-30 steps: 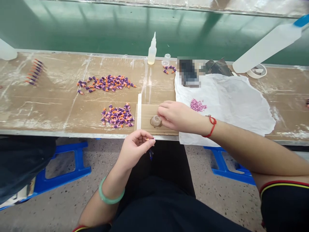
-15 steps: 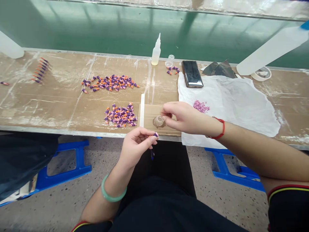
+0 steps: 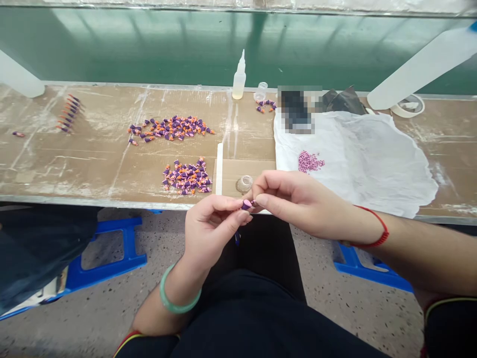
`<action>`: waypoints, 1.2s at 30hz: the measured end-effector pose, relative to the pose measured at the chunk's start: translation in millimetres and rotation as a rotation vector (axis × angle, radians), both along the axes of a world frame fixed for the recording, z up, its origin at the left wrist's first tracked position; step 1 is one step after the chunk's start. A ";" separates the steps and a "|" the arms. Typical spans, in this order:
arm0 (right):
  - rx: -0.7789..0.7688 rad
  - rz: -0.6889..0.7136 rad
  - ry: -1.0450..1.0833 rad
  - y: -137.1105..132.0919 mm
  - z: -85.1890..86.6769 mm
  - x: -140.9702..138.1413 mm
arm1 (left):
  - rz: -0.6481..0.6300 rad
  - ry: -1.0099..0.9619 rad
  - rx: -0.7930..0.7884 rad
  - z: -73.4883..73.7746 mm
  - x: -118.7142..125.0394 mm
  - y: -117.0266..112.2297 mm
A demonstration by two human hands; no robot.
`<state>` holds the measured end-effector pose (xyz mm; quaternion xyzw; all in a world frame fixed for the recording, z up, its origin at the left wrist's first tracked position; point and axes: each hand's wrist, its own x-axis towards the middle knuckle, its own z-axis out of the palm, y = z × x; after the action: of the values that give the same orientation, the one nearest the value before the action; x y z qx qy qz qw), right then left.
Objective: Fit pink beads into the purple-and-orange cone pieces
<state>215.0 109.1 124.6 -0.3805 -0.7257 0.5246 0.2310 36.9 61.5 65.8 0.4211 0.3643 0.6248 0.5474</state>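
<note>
My left hand [image 3: 210, 226] pinches a small purple piece [image 3: 246, 204] between thumb and fingers, just in front of the bench edge. My right hand [image 3: 294, 199] meets it from the right, its fingertips pinched at the same purple piece; anything between those fingertips is too small to make out. Just behind the hands a little round clear dish [image 3: 244, 184] sits on a cardboard sheet [image 3: 233, 171]. A near pile of purple and orange pieces [image 3: 186, 177] lies left of the dish. A larger pile of them [image 3: 169, 128] lies farther back.
A glue bottle [image 3: 239, 79] and a small clear cup [image 3: 261, 91] stand at the back. A white sheet [image 3: 357, 154] at right bears a heap of pink beads [image 3: 310, 162]. A row of assembled pieces [image 3: 69, 113] lies far left. Blue stool frames [image 3: 108, 253] stand below the bench.
My right hand left the dish on the cardboard and came back toward me to meet my left hand. My left hand rose slightly, and the purple piece now shows at its fingertips.
</note>
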 end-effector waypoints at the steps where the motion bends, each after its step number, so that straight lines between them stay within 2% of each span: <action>1: 0.017 0.009 -0.003 -0.4 0.8 0.1 | 0.002 0.007 0.007 0.6 0.2 -0.4; 17: 0.176 0.034 -0.038 -4.4 3.0 1.7 | -0.036 -0.007 0.042 0.5 0.3 -3.4; 31: 0.547 0.024 -0.107 -11.7 2.3 -0.7 | 0.006 0.012 0.091 2.3 5.9 -2.4; 36: 0.550 0.000 -0.100 -11.8 -1.8 -0.1 | 0.021 -0.004 0.036 1.8 7.2 -2.7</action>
<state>214.9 97.3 122.8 -0.3288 -0.8515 0.2883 0.2894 44.1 58.8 67.6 0.4259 0.3561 0.6378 0.5338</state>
